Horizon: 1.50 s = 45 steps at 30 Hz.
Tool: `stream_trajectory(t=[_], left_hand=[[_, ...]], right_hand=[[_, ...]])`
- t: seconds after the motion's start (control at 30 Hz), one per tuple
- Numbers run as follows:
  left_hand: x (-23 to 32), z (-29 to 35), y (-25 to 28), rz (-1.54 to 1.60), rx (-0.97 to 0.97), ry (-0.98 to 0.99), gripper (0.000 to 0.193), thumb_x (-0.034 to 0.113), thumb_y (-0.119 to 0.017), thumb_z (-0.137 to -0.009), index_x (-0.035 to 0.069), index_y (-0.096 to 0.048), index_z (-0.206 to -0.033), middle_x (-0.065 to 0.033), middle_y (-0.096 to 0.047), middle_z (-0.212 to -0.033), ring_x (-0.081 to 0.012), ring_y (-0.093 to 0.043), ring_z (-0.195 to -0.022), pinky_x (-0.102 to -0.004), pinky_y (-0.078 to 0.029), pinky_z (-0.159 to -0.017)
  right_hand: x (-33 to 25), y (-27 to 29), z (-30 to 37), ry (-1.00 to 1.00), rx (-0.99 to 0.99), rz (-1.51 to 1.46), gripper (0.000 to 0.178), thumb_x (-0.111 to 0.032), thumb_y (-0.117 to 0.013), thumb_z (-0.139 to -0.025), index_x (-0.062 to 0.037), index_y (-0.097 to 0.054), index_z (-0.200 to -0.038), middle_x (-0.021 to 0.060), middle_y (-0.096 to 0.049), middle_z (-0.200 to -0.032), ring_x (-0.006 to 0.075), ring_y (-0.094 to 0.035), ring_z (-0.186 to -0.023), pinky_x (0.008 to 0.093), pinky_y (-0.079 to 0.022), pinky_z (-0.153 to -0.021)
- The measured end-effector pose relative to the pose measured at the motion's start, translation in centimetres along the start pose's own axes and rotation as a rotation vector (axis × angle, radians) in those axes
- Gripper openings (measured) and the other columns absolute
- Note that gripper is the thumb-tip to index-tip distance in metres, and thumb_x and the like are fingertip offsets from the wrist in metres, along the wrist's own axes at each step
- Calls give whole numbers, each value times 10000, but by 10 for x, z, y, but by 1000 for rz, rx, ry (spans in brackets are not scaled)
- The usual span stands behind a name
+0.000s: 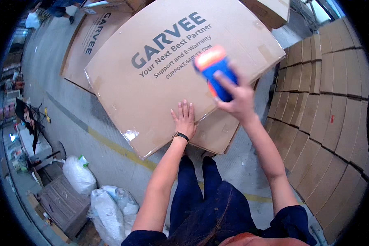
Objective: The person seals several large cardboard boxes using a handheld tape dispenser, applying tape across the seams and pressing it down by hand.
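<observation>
A large flat brown carton with dark printing lies in front of me on top of other cartons, its corners taped. My left hand, with a dark band at the wrist, rests flat on its near edge with the fingers spread. My right hand grips a blue-and-orange handheld tool above the right part of the carton. Motion blur smears the tool, so its exact kind is unclear, as is whether it touches the cardboard.
Under the near edge, another carton sticks out. More cartons lie at the far left. A tall stack of brown boxes stands at right. White plastic sacks sit at lower left beside a grey-brown crate. Another person is far off.
</observation>
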State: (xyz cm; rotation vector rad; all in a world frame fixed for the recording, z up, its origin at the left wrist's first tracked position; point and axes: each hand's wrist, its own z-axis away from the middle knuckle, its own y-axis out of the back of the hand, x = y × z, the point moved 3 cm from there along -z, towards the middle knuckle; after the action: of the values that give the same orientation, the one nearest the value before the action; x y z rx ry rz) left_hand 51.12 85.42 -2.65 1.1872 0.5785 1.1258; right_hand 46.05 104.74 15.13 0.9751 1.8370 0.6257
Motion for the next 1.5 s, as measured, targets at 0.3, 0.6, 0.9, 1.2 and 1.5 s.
stream_trajectory(t=[0.3,0.6,0.9,1.2,1.5], left_hand=[[-1,-3,1,-17,42,-12,978,368,-697,-674,74,-113,-1402,-154,-43,-1464,-338,-33,-1349,-633,-57,-1014],[-12,2,-2,-54,62,3,982,375,-694,-680,96,-95,-1406,-139,-17,-1467,-329,-18,-1351,-630,-47,-1017],[-12,-1,0,-3,-11,18,970,340,-703,-680,113,-102,-1407,-141,-2,-1467,-340,-18,-1350,-632,-48,-1016],[-18,0,-4,-33,1,33,1024,387,-720,-651,160,-75,-1414,-136,-18,-1468,-334,-11,-1351,-636,-29,-1014],[-164,146,-4,21,-116,443,1165,546,-745,-527,161,-92,-1411,-187,3,-1457,-366,-20,-1345,-691,-53,-969]], right_hand=[[35,-72,26,-222,-535,170,508,-335,-650,-603,-226,-605,-1097,137,-427,-1278,333,-623,-797,426,-521,-687],[52,-47,202,-333,-604,225,502,-335,-676,-582,-227,-630,-1070,125,-461,-1257,290,-598,-951,374,-517,-750],[85,-139,163,-292,-717,248,418,-302,-695,-583,-154,-667,-973,178,-513,-1143,314,-593,-892,409,-494,-742],[35,-33,313,-1723,-227,-1809,592,-448,-530,-810,-123,-407,-1289,71,-447,-1293,245,-421,-1192,420,-337,-1001],[-65,-26,178,-695,-623,-966,761,-398,-600,-720,29,-362,-1303,156,-395,-1319,239,-384,-1222,359,-269,-1030]])
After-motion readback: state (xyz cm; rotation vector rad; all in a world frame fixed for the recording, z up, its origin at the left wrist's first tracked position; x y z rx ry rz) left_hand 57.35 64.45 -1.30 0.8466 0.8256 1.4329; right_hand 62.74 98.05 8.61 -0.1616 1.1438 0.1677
